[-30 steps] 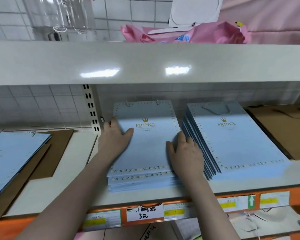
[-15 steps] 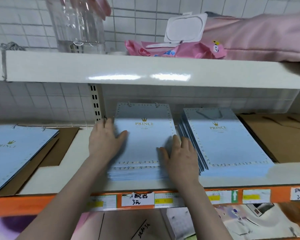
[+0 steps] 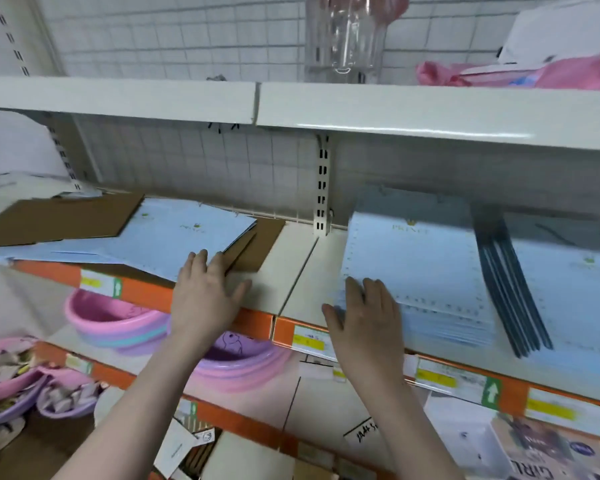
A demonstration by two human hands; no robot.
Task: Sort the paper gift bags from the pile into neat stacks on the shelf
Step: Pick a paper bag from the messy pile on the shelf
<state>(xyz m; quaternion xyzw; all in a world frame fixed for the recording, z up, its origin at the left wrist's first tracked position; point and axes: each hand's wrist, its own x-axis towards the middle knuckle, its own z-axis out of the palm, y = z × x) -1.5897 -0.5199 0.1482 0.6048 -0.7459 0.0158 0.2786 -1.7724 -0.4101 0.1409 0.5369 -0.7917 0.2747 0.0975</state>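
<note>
Left hand (image 3: 207, 292) lies flat with fingers spread at the loose blue bags (image 3: 174, 242) at 9 o'clock, right hand (image 3: 368, 317) flat on the neat PRINCE stack's (image 3: 416, 271) front corner. Bare shelf (image 3: 291, 271) strip between them; second stack (image 3: 568, 289) at 3 o'clock.

Glossy shelf (image 3: 302, 271), matt paper bags (image 3: 413, 265)

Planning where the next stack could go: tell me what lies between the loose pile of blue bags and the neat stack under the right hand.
In the head view, only bare shelf separates the loose pile from the neat stack.
</note>
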